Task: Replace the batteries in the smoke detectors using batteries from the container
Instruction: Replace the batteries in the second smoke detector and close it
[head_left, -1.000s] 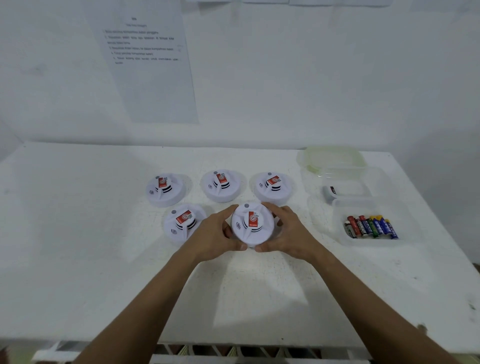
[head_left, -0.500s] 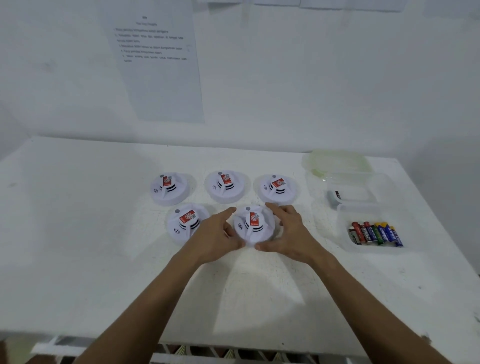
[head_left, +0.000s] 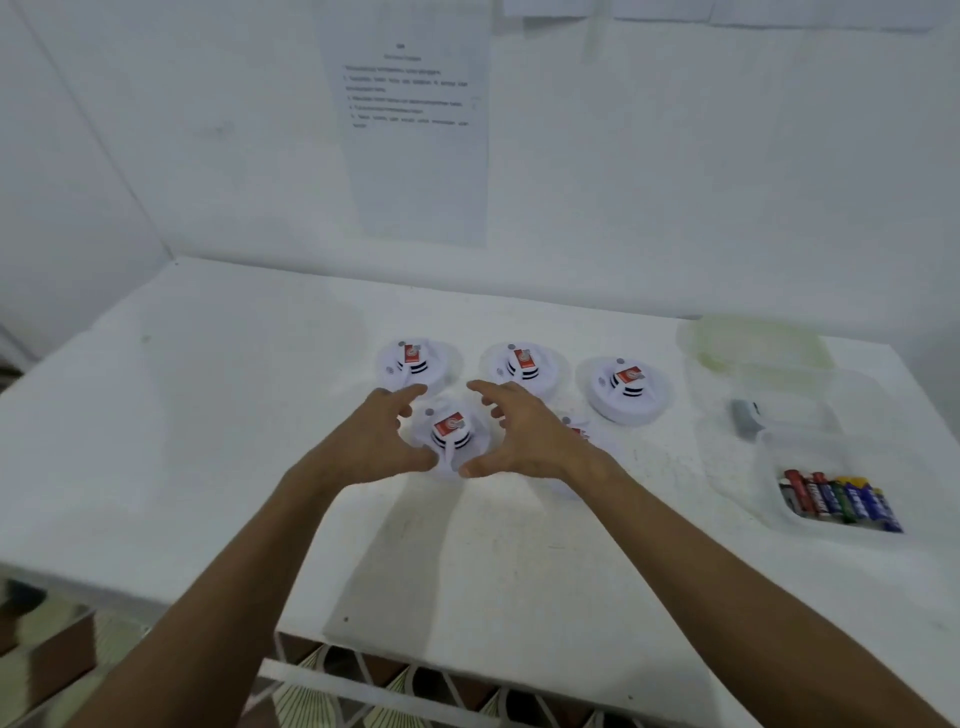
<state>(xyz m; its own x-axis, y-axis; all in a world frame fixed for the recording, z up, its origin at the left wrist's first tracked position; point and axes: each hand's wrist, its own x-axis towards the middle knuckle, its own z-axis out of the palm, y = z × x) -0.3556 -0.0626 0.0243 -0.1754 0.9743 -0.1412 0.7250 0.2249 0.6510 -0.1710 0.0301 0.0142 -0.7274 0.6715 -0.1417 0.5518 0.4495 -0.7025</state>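
Observation:
Five white round smoke detectors with red labels lie on the white table (head_left: 208, 415). Three form a back row: left (head_left: 415, 364), middle (head_left: 522, 366), right (head_left: 628, 387). My left hand (head_left: 374, 441) and my right hand (head_left: 524, 436) flank the front-left detector (head_left: 451, 436), fingers spread and loosely curved over its sides, thumbs near its front edge. I cannot tell whether they touch it. The front-right detector (head_left: 575, 432) is mostly hidden behind my right wrist. Several coloured batteries (head_left: 836, 499) lie in a clear container (head_left: 769, 467) at the right.
A second clear container (head_left: 810, 395) behind the first holds one grey cell (head_left: 745, 415). A pale green lid (head_left: 753, 343) lies at the back right. A printed sheet (head_left: 415, 130) hangs on the wall. The table's front edge is near, with a white rack (head_left: 363, 675) below.
Both hands have let go of the front-right detector and moved left to either side of the front-left one. The view has swung left and down.

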